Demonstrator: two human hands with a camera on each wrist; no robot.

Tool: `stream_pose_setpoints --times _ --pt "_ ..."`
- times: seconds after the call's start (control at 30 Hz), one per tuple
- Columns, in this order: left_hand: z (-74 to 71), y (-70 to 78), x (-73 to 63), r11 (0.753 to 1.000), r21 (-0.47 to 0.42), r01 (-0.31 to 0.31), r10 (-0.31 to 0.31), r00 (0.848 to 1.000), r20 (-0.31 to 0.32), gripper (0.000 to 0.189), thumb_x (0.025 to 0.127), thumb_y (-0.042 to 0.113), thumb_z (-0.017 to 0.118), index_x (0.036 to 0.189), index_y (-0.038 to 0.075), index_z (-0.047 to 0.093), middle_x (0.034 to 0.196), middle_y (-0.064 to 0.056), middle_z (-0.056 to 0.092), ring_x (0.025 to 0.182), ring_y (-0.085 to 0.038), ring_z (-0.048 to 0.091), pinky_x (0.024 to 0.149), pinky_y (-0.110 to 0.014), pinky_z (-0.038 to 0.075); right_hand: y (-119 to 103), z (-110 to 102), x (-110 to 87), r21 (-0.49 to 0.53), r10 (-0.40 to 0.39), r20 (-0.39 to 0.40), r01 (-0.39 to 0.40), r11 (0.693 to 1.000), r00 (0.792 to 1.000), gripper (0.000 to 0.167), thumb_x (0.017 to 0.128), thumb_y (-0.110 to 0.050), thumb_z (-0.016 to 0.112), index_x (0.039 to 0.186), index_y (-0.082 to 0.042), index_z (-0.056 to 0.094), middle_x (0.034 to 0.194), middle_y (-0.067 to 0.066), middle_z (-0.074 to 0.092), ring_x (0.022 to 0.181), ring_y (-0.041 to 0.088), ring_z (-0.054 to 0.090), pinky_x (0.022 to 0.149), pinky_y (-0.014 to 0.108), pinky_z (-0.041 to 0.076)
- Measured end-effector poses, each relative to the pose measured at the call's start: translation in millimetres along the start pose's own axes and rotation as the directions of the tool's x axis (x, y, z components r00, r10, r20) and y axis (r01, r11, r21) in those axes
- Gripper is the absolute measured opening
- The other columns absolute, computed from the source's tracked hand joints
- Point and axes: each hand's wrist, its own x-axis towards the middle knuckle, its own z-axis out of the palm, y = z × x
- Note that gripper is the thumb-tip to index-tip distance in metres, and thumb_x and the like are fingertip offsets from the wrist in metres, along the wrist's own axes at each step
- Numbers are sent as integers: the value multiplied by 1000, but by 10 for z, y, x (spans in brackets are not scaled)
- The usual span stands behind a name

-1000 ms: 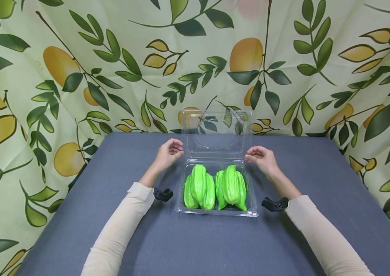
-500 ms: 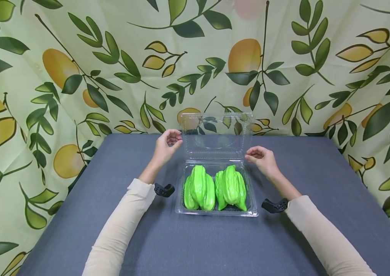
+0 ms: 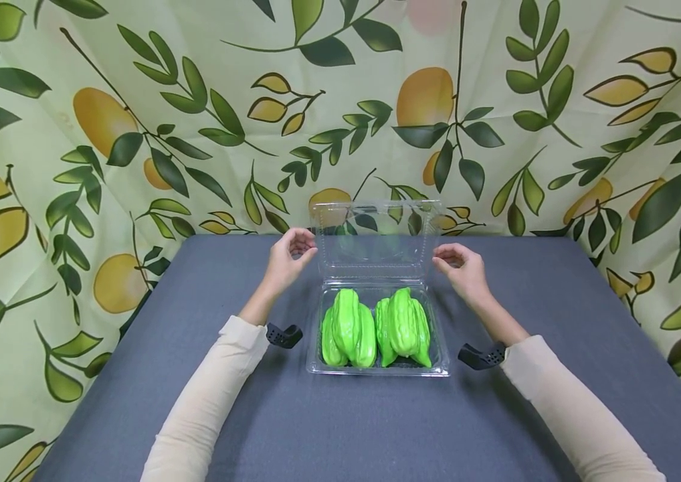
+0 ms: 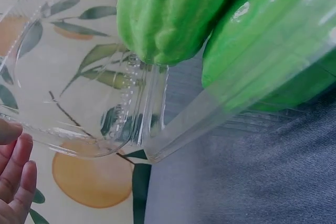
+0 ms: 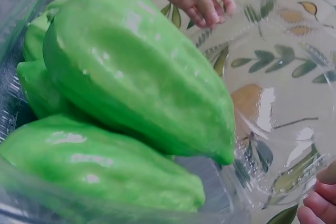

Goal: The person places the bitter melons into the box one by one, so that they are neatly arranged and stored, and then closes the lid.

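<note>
A clear plastic clamshell container (image 3: 378,373) stands in the middle of the table, its hinged lid (image 3: 373,269) raised at the back. Glossy bright green, ridged fruits or vegetables (image 3: 348,328) lie piled in two groups in its base; their exact kind is unclear. At the lid's left side, my left hand (image 3: 289,258) pinches the rim between thumb and fingers, as the left wrist view shows at the lid's edge (image 4: 79,148). My right hand (image 3: 463,269) pinches the opposite rim, with fingertips (image 5: 319,202) at the edge in the right wrist view.
Dark grey-blue cloth covers the table (image 3: 340,428). Behind and beside it hangs a leaf-and-fruit patterned curtain (image 3: 340,100), close behind the lid. Black wrist-worn devices (image 3: 283,336) sit at both cuffs.
My left hand has moved up along the lid's left side, then my right hand has risen on its side. The lid's top edge has come slightly lower.
</note>
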Motion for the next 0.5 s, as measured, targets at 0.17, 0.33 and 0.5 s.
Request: stream_pose_setpoints --times 0.17,0.33,0.5 --pt "-20 11 -46 1000 -11 -15 15 1000 -7 21 86 -10 62 105 -17 55 97 -34 60 81 -11 56 74 -13 46 -86 -6 -14 -16 -7 -29 6 1000 1000 22 90 -6 65 107 7 66 103 28 66 72 -19 50 69 1 43" --pt "-31 30 -86 1000 6 -21 21 1000 0 19 87 -8 62 103 -16 56 98 -33 61 81 -5 55 75 -13 47 -154 -20 -48 -37 -1 -56 -1 999 998 23 90 -9 66 108 5 67 102 24 67 73 -20 50 69 0 43" --pt "-44 48 -133 1000 10 2 -2 1000 13 18 88 -6 62 102 -15 57 98 -32 62 81 -4 56 76 -13 46 -193 -35 -101 -32 -20 -69 18 999 997 22 90 -8 66 107 5 68 102 26 68 75 -21 49 68 -1 42"
